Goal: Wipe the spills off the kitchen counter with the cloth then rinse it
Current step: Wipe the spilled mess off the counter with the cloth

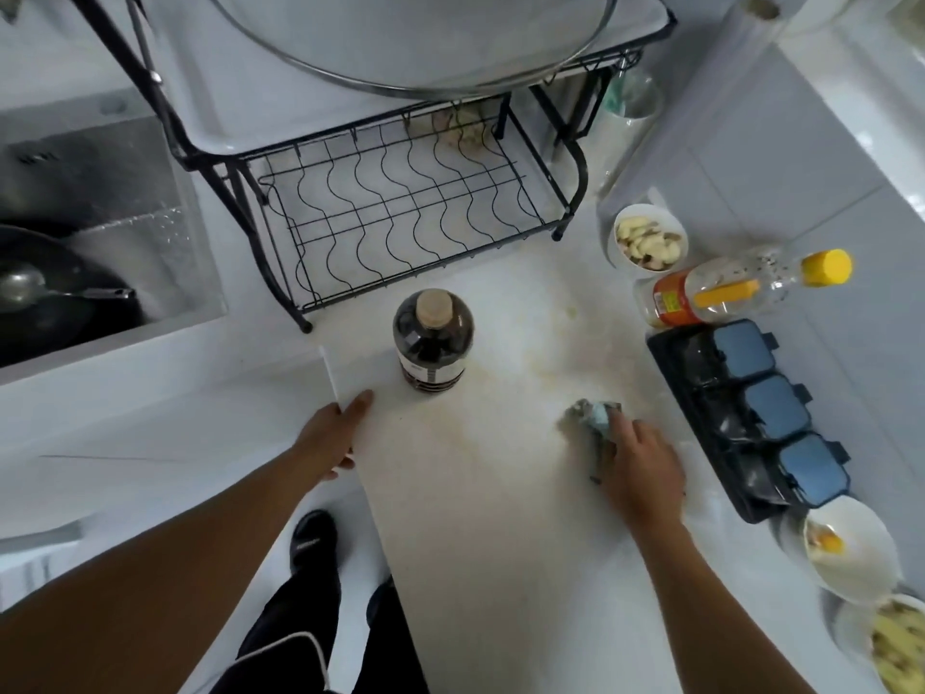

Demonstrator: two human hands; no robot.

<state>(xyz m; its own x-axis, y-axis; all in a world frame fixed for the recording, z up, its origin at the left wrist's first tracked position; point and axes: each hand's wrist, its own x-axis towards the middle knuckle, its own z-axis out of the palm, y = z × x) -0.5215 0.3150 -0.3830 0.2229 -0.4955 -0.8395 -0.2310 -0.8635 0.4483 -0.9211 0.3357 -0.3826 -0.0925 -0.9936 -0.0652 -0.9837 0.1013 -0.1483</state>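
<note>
Our right hand presses the cloth on the counter; our left hand, fingers straight, rests at nine o'clock on the edge.

A crumpled grey and pale-blue cloth lies bunched on the white kitchen counter, towards its right side, part of it tucked under fingers. Faint yellowish spills smear the counter just beyond it, towards the wall.
</note>
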